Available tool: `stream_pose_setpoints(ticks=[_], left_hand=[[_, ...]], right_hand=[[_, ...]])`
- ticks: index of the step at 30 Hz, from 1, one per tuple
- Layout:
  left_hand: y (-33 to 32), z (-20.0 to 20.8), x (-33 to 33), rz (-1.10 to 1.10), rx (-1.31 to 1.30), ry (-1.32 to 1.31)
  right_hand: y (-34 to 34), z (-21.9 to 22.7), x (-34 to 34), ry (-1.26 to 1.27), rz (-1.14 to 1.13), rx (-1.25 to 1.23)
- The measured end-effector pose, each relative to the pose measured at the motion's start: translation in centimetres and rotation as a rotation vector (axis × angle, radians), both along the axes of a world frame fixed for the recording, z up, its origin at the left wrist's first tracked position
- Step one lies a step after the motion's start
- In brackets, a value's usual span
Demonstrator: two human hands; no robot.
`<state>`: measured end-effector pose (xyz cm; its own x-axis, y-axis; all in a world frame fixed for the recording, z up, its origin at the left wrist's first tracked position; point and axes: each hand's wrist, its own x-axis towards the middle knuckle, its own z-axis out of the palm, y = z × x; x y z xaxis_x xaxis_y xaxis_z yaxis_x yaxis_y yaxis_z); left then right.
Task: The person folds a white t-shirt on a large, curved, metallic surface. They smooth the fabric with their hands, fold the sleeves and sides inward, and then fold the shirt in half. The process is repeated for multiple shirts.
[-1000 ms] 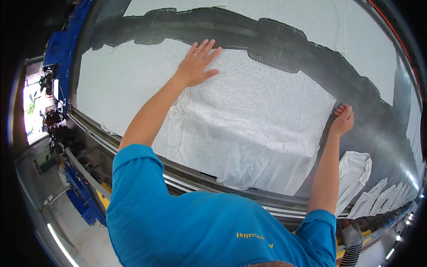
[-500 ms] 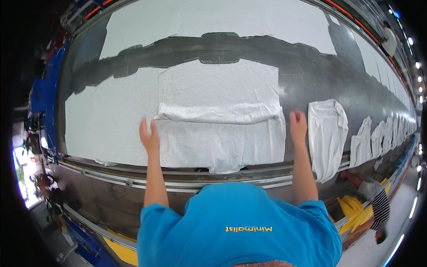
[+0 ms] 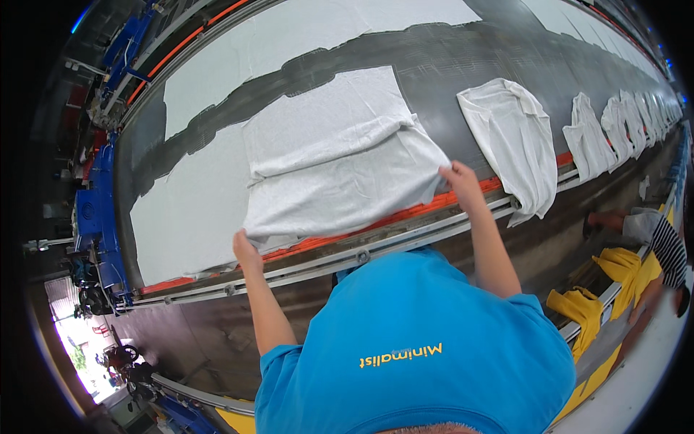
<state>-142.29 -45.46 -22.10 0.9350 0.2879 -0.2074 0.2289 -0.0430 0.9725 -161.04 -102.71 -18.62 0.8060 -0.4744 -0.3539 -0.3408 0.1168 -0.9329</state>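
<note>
A light grey-white knit cloth panel [image 3: 340, 184] lies on the long dark table [image 3: 426, 83], a fold running across its middle. Its near edge is pulled up off the surface and drawn toward me. At the near left corner my left hand [image 3: 248, 253] is closed on the cloth, fingertips pinching it. My right hand [image 3: 463, 182] pinches the near right corner, stretching the edge between both hands. Left of this panel, and partly under it, another pale cloth piece [image 3: 191, 210] lies flat.
A loosely folded white garment [image 3: 506, 130] hangs over the near edge to the right, with several more beyond it. Pale cloth [image 3: 289, 36] lies along the far side. A metal rail [image 3: 390, 244] runs in front of me. At the right a person in stripes [image 3: 666, 242] is near yellow cloth [image 3: 578, 311].
Both hands were off the cloth with nothing in them; now each grips a near corner, and the near edge has lifted. The view has turned and shifted.
</note>
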Motion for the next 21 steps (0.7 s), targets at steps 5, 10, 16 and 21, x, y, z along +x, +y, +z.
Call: stream_pose_setpoints(ticks=[5, 10, 16, 21], left_hand=[[-1.3, 11.8, 3.4, 0.074, -0.212, -0.218], [-1.7, 19.7, 5.9, 0.122, -0.187, -0.354], [-0.4, 23.0, 4.7, -0.009, -0.050, -0.312], [4.2, 19.4, 0.3, -0.060, 0.106, -0.145]], right_hand=[[-1.9, 10.5, 2.3, -0.306, -0.095, 0.142], [-5.5, 15.9, 4.9, -0.414, -0.071, 0.002], [-5.4, 19.2, 4.9, -0.455, -0.051, -0.067], [-4.3, 17.1, 0.6, -0.243, -0.064, -0.180]])
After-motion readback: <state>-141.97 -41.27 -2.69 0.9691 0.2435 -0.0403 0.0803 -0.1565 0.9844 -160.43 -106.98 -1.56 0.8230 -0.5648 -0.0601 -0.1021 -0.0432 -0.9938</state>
